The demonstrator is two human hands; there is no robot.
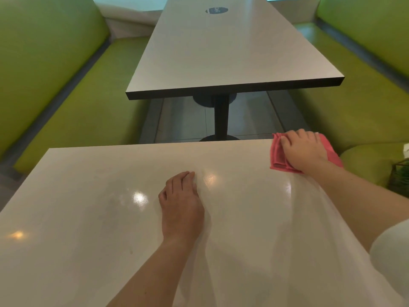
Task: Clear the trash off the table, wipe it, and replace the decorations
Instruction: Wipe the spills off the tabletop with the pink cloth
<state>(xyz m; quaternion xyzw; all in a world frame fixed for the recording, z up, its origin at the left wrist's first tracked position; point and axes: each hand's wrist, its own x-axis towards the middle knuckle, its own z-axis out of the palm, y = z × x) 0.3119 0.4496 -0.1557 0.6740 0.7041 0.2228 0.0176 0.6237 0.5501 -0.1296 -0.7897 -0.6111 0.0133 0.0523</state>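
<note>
A glossy white table [88, 207] fills the near part of the head view. My right hand [303, 149] presses flat on a folded pink cloth [279, 155] at the table's far right corner. A damp streak runs on the surface from the cloth back toward me. My left hand [181, 204] rests palm down near the middle of the table, fingers together, holding nothing. No trash or decorations stand on this table.
A second white table [221, 52] on a black pedestal stands beyond a floor gap. Green benches [73, 111] line both sides. On the right bench, at the frame edge, sit a dark wire basket with greenery [399, 178] and something white [406, 149].
</note>
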